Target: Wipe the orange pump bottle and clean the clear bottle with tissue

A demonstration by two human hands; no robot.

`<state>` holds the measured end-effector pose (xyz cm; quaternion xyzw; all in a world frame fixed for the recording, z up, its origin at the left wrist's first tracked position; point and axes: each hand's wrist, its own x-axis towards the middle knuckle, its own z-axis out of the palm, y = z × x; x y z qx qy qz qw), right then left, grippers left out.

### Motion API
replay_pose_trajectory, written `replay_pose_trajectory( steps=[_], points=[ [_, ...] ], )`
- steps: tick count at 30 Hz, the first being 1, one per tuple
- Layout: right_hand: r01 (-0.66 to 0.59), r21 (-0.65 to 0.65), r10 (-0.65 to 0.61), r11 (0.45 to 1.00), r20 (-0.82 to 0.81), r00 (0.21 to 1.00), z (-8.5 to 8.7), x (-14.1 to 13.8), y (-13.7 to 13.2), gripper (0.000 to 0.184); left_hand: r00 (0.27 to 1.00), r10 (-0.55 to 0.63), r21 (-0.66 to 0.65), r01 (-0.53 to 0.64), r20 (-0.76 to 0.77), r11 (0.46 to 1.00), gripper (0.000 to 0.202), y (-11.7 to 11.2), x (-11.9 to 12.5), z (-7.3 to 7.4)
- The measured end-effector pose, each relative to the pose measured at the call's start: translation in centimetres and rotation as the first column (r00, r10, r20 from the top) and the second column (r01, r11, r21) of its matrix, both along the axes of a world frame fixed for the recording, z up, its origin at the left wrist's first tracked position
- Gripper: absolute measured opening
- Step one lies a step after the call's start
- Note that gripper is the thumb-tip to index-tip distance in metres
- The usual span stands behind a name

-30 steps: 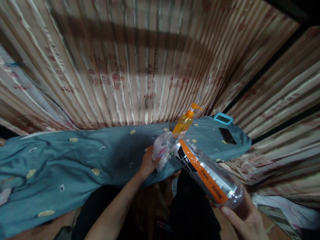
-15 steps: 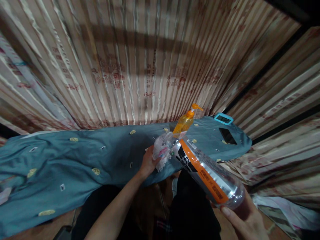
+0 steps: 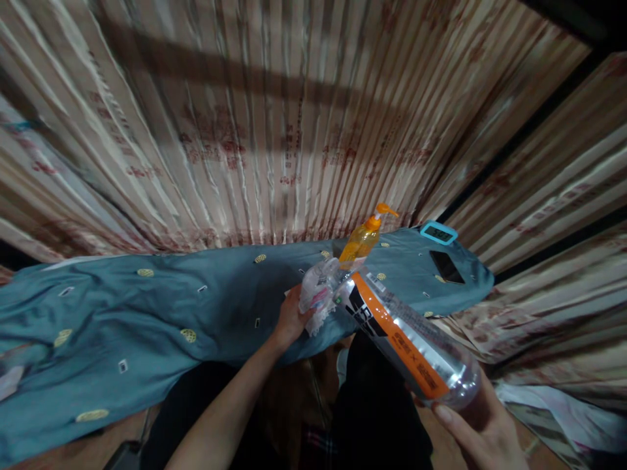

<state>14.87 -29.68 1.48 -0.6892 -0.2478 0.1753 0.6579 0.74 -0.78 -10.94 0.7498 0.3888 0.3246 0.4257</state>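
My right hand (image 3: 477,424) is wrapped around the base of a big clear plastic bottle (image 3: 406,339) with an orange, black and silver label. The bottle slants down from upper left to lower right, its neck end pointing at my left hand. In my left hand (image 3: 292,318) is a crumpled clear plastic item (image 3: 318,287) with pink print and a frilly white lower edge; its exact kind I cannot make out. It meets or overlaps the bottle's neck. Just behind them a pump bottle (image 3: 360,243) of yellow liquid with an orange pump top stands on the cloth.
A teal sheet (image 3: 161,307) with pineapple prints covers the long surface ahead. On its right end lie a blue-framed digital clock (image 3: 439,233) and a dark phone (image 3: 447,267). Pleated curtains (image 3: 274,117) hang behind and to the right. My dark-clothed legs are below.
Both hands and the bottle stay almost still. The view has shifted very slightly.
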Motion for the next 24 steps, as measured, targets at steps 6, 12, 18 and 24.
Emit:
replay_pose_trajectory(
  steps=[6, 12, 18, 24],
  points=[
    [0.033, -0.049, -0.037, 0.998, -0.077, 0.996, 1.4, -1.2, 0.5, 0.081, 1.000, -0.019, 0.020, 0.019, 0.010, 1.000, 0.056, -0.1, -0.1, 0.3],
    [0.029, -0.072, -0.036, 0.997, -0.094, 0.995, 2.1, -1.6, 0.8, 0.086, 1.000, -0.008, 0.020, 0.008, 0.013, 1.000, 0.057, -0.1, -0.2, 0.3],
    [0.000, -0.093, -0.003, 0.996, -0.027, 1.000, 2.1, -1.6, 0.6, 0.079, 0.999, -0.003, 0.021, 0.003, 0.034, 1.000, 0.057, 0.0, -0.1, -0.3],
    [-0.002, -0.084, -0.002, 0.996, -0.044, 0.999, 2.0, -1.1, 0.6, 0.080, 0.999, -0.007, 0.019, 0.006, 0.041, 1.000, 0.058, 0.0, -0.1, -0.3]
  ],
)
